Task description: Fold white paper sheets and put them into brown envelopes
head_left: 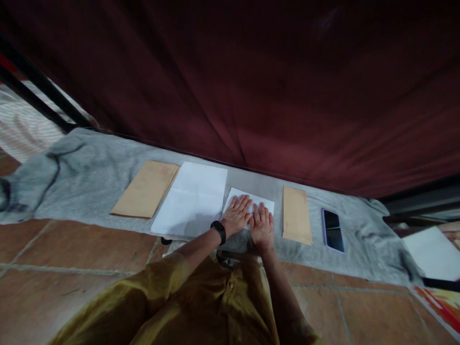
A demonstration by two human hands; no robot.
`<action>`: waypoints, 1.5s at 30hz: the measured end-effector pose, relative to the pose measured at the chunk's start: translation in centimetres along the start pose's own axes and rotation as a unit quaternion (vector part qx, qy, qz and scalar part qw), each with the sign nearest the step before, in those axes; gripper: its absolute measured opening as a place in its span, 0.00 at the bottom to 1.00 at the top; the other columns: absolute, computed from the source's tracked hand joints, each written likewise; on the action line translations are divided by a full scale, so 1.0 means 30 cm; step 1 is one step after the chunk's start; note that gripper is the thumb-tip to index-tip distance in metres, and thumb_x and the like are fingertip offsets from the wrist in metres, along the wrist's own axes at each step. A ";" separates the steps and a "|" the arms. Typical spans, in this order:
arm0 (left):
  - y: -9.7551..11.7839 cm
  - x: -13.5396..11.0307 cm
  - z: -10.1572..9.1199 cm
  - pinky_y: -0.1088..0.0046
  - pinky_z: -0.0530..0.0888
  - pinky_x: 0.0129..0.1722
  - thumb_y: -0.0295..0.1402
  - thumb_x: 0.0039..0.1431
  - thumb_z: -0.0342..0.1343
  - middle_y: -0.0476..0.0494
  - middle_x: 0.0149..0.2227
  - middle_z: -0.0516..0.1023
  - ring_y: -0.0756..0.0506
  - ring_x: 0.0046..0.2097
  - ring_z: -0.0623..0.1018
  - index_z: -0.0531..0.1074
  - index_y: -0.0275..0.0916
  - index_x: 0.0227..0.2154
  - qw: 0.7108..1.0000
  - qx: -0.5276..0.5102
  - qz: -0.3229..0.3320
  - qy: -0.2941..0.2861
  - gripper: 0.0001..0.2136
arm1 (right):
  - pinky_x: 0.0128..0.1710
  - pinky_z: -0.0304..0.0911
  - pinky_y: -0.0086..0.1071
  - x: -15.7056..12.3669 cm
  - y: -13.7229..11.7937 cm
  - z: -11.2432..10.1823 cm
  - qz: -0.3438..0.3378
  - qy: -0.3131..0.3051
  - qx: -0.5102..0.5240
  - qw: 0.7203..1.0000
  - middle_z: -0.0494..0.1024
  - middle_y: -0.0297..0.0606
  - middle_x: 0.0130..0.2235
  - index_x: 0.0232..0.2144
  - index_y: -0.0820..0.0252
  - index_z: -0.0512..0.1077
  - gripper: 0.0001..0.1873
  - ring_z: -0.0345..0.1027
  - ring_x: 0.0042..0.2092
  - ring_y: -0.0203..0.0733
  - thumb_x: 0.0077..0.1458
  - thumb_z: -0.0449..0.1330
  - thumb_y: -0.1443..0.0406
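Observation:
Both palms lie flat on a small folded-looking sheet of white paper [264,199] in front of me. My left hand [235,214], with a black band on its wrist, presses on the paper's left part, fingers outstretched. Beside it, my right hand [262,227] rests on the right part, its fingers also straight. The hands nearly touch and hide much of the sheet. Just left is a larger stack of white paper [196,191]. Brown envelopes [147,189] lie beyond that stack, and another brown envelope [296,215] is to the right of my hands.
A grey cloth [93,158] covers the narrow bench surface. Towards its right end lies a phone [333,230] in a lilac case. A dark red curtain [251,96] hangs along the far edge. Tiled floor [82,244] shows on the near side.

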State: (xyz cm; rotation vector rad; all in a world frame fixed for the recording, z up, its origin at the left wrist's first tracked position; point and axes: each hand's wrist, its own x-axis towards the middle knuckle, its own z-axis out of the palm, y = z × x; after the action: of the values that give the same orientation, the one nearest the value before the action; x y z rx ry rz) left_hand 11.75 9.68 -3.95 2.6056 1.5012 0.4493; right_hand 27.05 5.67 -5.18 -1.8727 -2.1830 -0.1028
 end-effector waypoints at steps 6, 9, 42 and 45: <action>-0.028 -0.012 0.002 0.52 0.47 0.72 0.42 0.70 0.42 0.36 0.72 0.52 0.41 0.73 0.51 0.55 0.34 0.68 1.000 0.000 -0.012 -0.006 0.28 | 0.67 0.46 0.52 0.001 0.004 0.002 -0.006 0.001 0.007 1.000 0.52 0.49 0.72 0.70 0.58 0.54 0.30 0.49 0.70 0.55 0.71 0.44 0.55; -0.031 -0.013 0.005 0.52 0.48 0.71 0.41 0.70 0.44 0.37 0.72 0.54 0.41 0.73 0.52 0.55 0.35 0.68 1.000 0.002 -0.016 0.002 0.28 | 0.67 0.46 0.52 0.000 0.006 0.003 -0.008 0.003 0.008 1.000 0.53 0.50 0.71 0.70 0.59 0.54 0.30 0.49 0.70 0.56 0.71 0.44 0.55; -0.041 -0.019 0.000 0.52 0.53 0.70 0.41 0.70 0.41 0.30 0.70 0.58 0.36 0.72 0.55 0.58 0.27 0.67 0.999 0.002 -0.042 0.032 0.29 | 0.63 0.55 0.50 -0.098 0.047 -0.050 0.154 0.037 0.083 0.984 0.65 0.57 0.65 0.66 0.70 0.59 0.29 0.58 0.65 0.56 0.67 0.50 0.62; -0.044 -0.019 0.000 0.52 0.53 0.70 0.41 0.69 0.41 0.29 0.69 0.58 0.36 0.72 0.55 0.58 0.27 0.67 0.999 0.003 -0.039 0.030 0.29 | 0.59 0.59 0.45 -0.057 0.055 -0.082 0.182 0.019 0.118 0.976 0.71 0.59 0.59 0.64 0.73 0.61 0.28 0.65 0.59 0.55 0.65 0.50 0.64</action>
State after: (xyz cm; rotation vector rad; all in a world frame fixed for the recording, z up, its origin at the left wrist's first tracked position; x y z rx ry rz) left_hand 10.40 9.85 -4.36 2.5497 1.6175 0.5214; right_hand 29.26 3.74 -3.43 -2.0688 -1.7049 0.1815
